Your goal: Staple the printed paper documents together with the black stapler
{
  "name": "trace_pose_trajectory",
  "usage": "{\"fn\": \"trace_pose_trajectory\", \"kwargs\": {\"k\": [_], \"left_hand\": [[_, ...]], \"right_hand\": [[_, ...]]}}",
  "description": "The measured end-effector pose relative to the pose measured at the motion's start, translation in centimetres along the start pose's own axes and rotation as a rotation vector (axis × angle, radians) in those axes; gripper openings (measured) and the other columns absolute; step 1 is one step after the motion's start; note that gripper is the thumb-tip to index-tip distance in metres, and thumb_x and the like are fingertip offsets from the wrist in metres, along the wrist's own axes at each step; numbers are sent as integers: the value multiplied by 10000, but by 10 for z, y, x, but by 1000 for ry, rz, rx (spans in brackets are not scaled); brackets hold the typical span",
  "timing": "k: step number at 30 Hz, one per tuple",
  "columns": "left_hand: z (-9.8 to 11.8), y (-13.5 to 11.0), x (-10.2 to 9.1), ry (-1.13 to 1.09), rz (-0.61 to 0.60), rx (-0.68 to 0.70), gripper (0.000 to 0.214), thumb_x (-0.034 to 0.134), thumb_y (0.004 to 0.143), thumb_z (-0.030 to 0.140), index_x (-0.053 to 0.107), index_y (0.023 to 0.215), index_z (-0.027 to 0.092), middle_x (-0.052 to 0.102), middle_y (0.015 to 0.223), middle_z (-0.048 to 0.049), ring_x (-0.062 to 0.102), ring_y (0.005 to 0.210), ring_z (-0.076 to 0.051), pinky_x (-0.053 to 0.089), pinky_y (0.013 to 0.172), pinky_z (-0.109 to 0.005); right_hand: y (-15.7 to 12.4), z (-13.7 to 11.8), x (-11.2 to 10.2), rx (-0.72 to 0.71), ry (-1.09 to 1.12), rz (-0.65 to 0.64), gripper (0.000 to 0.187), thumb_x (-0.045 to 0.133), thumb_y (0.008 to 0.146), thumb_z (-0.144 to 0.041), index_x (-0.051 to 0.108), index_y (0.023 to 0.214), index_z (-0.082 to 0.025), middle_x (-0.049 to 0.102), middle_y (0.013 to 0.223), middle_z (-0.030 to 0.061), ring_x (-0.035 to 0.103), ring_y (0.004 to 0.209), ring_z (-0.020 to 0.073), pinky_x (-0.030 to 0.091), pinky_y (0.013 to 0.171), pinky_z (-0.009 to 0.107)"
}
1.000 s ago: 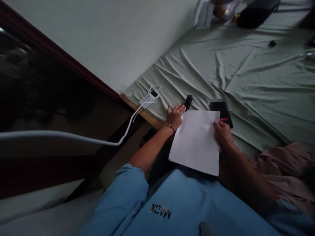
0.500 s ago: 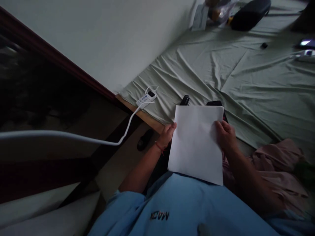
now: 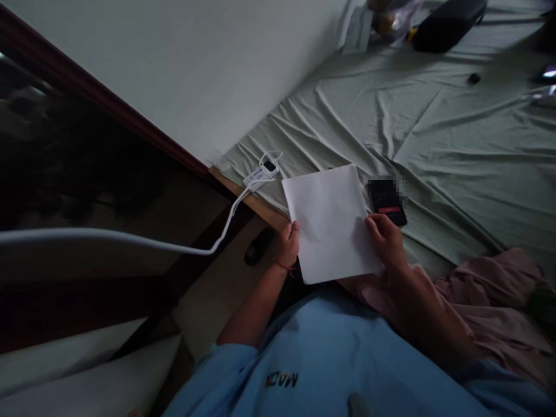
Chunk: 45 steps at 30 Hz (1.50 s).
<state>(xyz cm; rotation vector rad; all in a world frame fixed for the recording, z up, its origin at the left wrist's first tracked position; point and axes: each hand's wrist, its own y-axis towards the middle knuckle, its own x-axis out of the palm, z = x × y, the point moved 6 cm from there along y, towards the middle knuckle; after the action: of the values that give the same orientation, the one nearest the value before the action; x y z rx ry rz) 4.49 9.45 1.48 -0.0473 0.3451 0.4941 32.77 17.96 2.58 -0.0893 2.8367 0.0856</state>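
A blank white sheet of paper (image 3: pixel 330 226) is held up between my two hands, tilted a little to the left. My left hand (image 3: pixel 288 244) pinches its left edge, thumb on the front face. On the right edge my right hand (image 3: pixel 386 237) grips the sheet with thumb and bent fingers. Just beyond the right hand, a dark phone (image 3: pixel 388 202) with a red bar on its screen lies on the bed sheet. Most of a small dark object behind the paper's top edge is hidden.
A white power strip (image 3: pixel 260 175) with a plug and cable (image 3: pixel 143 238) sits at the bed's wooden edge (image 3: pixel 269 214). Pink cloth (image 3: pixel 490 289) lies to the right on the green bed sheet (image 3: pixel 460 150). A black case (image 3: pixel 449 26) stands at the back; a dark shoe (image 3: pixel 259 246) is on the floor.
The paper has shifted up and left and turned counterclockwise, both hands still on it. More of the phone now shows, while the small black object near the top edge has become mostly covered.
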Motion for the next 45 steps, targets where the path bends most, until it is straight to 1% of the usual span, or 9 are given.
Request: {"fn": "trace_pose_trajectory", "kwargs": {"k": [4,10,19,26,31,35,40,42,45], "left_hand": [[-7,6,3,71,59,27,676,376,923,817,444,709,179,425,661,-18,398,639,-143,314,608,-300],[-6,4,12,118,45,94,607,398,970,725,454,703,183,440,657,-22,410,647,-149,336,643,-310],[-19,10,10,98,59,-12,721,389,896,844,570,779,156,546,730,-58,486,715,-177,373,703,-321],[-24,15,13,2,-30,-90,703,474,843,846,531,739,153,490,706,-31,437,689,-154,358,667,-303],[-28,22,17,-19,-80,-104,723,512,788,877,446,682,165,408,670,-4,369,656,-127,321,622,-287],[-30,23,17,-31,-84,-104,722,506,795,876,461,698,162,423,684,-11,380,661,-130,321,621,-288],[-26,15,16,14,-63,-54,709,470,846,855,374,646,182,343,640,-1,322,624,-123,266,594,-301],[-22,10,16,27,-33,0,701,466,873,831,364,630,182,344,637,-5,331,630,-127,276,608,-306],[-18,6,19,-27,-22,31,681,476,889,808,456,657,169,446,677,-29,413,678,-148,355,663,-311]], "right_hand": [[-3,6,-3,-40,-88,70,384,646,831,-573,661,897,-196,711,795,58,619,688,184,483,678,308],[-4,19,-1,-19,-186,30,310,588,844,-509,656,860,-207,715,776,55,643,699,200,473,702,328],[-7,22,-2,32,-363,-58,311,611,840,-510,656,808,-203,682,738,51,604,679,197,394,650,310],[-7,22,-5,64,-441,-74,283,566,880,-443,708,838,-201,696,759,51,598,686,195,371,656,307],[-8,12,-10,58,-495,-8,263,566,892,-411,731,968,-221,712,830,49,606,714,197,367,639,302],[-11,-9,-13,-90,-533,53,254,551,897,-407,696,834,-209,677,945,94,599,822,226,425,706,340],[-15,-27,-10,-58,-225,-99,300,599,865,-494,624,773,-210,620,875,75,601,799,217,529,753,383],[-20,-38,-5,-8,-27,-182,325,627,850,-530,607,778,-213,647,1022,98,637,935,232,567,770,373],[-31,-63,5,3,145,-293,309,664,856,-511,612,786,-214,602,1341,116,588,1248,268,565,930,402]]}}
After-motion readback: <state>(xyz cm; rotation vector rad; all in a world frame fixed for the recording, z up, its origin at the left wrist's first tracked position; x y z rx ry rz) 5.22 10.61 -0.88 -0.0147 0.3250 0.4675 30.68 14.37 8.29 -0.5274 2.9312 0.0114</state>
